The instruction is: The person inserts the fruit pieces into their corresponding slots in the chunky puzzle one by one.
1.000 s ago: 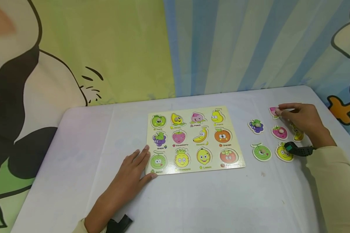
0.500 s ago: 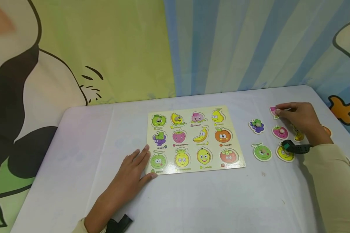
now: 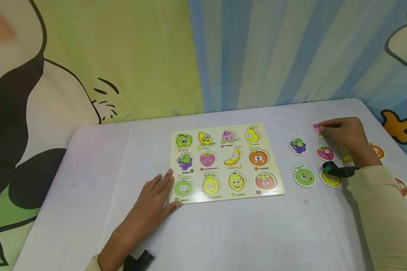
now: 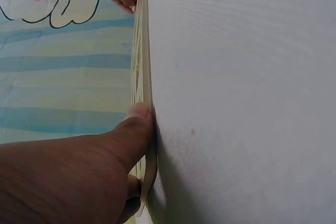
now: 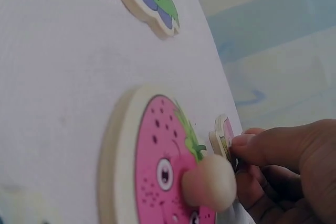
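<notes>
A fruit puzzle board (image 3: 280, 191) with printed, labelled fruits lies on the table. My left hand (image 3: 147, 209) rests at its lower left corner, fingers straight along the left edge and thumb on the front edge. In the left wrist view, the thumb (image 4: 134, 132) touches the board's rim. My right hand (image 3: 349, 137) pinches the pink peach piece (image 3: 316, 129) at the far right; in the right wrist view this peach piece (image 5: 219, 132) is at the thumb and fingertips. The strawberry piece (image 3: 325, 153) lies just in front of that hand. The peach's knob is hidden.
More knobbed pieces lie right of the board: grapes (image 3: 297, 146), melon (image 3: 304, 177), pineapple (image 3: 330, 179), banana (image 3: 346, 155), orange (image 3: 378, 151) and a partly covered red piece (image 3: 401, 187). Apple (image 3: 184, 140) and mango (image 3: 205, 138) with knobs sit in the board. A printed curtain hangs behind.
My right hand has shifted slightly left at the peach piece, and its arm has uncovered the orange and red pieces. My left hand and the board stay in place.
</notes>
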A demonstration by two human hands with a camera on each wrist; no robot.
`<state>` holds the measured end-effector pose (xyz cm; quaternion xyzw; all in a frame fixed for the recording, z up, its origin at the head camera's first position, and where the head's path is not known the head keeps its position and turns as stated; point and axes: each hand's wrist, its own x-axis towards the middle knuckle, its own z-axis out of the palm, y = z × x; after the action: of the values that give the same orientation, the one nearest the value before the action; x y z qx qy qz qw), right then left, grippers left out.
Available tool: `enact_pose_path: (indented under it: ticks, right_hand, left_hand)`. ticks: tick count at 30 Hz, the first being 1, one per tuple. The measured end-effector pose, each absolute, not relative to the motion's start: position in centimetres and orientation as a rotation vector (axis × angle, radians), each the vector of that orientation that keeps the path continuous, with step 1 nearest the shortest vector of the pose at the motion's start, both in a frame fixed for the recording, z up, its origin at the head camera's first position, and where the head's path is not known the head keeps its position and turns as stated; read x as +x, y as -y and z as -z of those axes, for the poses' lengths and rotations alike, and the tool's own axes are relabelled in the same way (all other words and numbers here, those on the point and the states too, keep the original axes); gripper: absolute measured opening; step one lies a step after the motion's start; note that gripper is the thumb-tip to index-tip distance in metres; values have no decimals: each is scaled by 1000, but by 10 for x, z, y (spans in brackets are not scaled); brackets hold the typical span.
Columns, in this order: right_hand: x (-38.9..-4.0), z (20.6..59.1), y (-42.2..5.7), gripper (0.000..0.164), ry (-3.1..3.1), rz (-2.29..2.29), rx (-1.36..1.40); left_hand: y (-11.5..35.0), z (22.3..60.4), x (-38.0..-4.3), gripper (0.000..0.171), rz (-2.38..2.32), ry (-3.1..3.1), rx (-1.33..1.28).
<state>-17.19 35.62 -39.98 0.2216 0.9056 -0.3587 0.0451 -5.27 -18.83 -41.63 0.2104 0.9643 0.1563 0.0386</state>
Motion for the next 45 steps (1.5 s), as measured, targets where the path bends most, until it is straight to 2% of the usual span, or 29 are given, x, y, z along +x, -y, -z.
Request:
enact_pose_path:
  ticks: [15,26,45]
  right_hand:
    - [-172,384,-341,53,-2796,1108,535]
    - [-181,365,-292,40,-2849,1137,363]
    - [-196,371,-204,23,-2836,1211,57]
  left_hand:
    - [189,418,-51,81,-505,-2957,641]
    - [189,416,-50,81,-516,-2962,650]
    - [190,416,-51,81,-504,-2967,677]
